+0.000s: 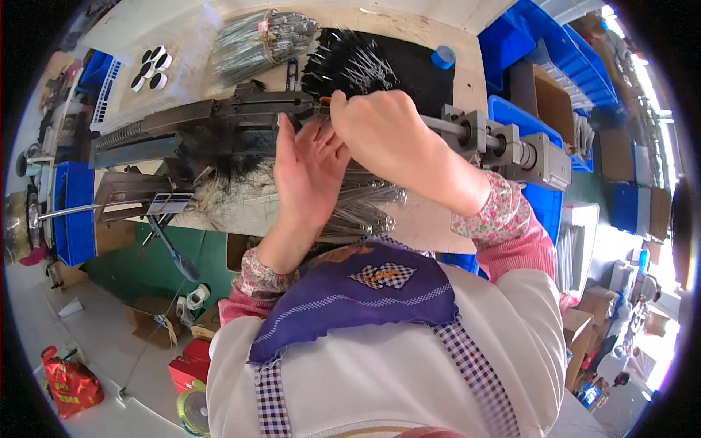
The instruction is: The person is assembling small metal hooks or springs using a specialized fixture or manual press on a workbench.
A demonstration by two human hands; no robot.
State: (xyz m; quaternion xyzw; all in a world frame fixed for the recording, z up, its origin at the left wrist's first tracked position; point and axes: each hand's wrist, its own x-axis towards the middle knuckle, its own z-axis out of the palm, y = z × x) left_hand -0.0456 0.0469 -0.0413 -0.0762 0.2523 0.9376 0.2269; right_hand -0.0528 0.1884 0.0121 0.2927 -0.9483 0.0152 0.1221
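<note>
Hands [310,175] over workbench [431,230], bins [505,44] around

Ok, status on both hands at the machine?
Left hand open, palm up, at the machine. Right hand curled, grip hidden. Metal wires near left hand.

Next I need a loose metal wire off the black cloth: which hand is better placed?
Probably the right: the right hand is closer to the metal wires on the black cloth. The left hand sits lower and farther left, palm open. Whether the right holds anything is hidden.
</note>
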